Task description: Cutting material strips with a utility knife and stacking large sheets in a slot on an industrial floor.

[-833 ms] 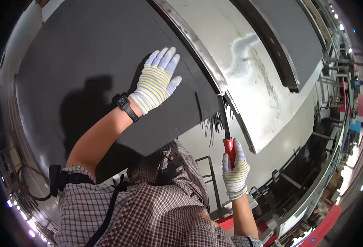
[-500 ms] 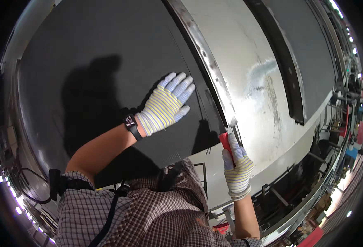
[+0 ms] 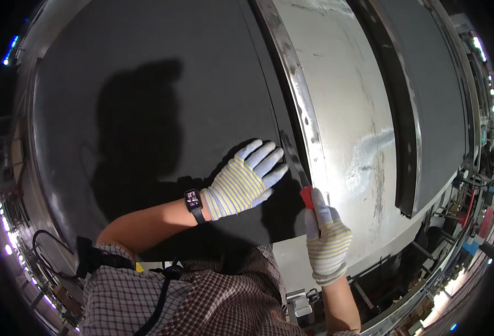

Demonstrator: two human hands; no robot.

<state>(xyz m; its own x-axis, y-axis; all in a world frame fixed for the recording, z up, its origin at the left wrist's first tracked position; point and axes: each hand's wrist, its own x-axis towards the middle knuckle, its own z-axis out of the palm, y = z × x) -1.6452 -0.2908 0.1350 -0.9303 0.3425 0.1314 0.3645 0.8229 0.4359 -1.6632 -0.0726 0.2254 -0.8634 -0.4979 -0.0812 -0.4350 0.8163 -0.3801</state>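
My left hand (image 3: 241,182), in a striped knit glove with pale fingers, lies flat on a large black ribbed sheet (image 3: 213,73), fingers stretched toward a thin lengthwise line in it. My right hand (image 3: 328,241), gloved alike, is closed around the red handle of a knife (image 3: 307,196). Its long dark blade (image 3: 296,162) points away from me, low over the sheet's right margin beside a worn metal bar (image 3: 300,92). I cannot tell how far the blade goes into the sheet.
Right of the bar is a scuffed bare metal surface (image 3: 353,112). Beyond it run a second dark metal rail (image 3: 406,123) and another black sheet (image 3: 440,84). Racks and loose parts (image 3: 426,246) stand low on the right. A black cable (image 3: 48,235) loops at the left.
The view has shifted, so the sheet and bars appear lower and farther right. My right hand and the knife are slightly farther over the near edge; my left hand stays flat, nearer the knife.
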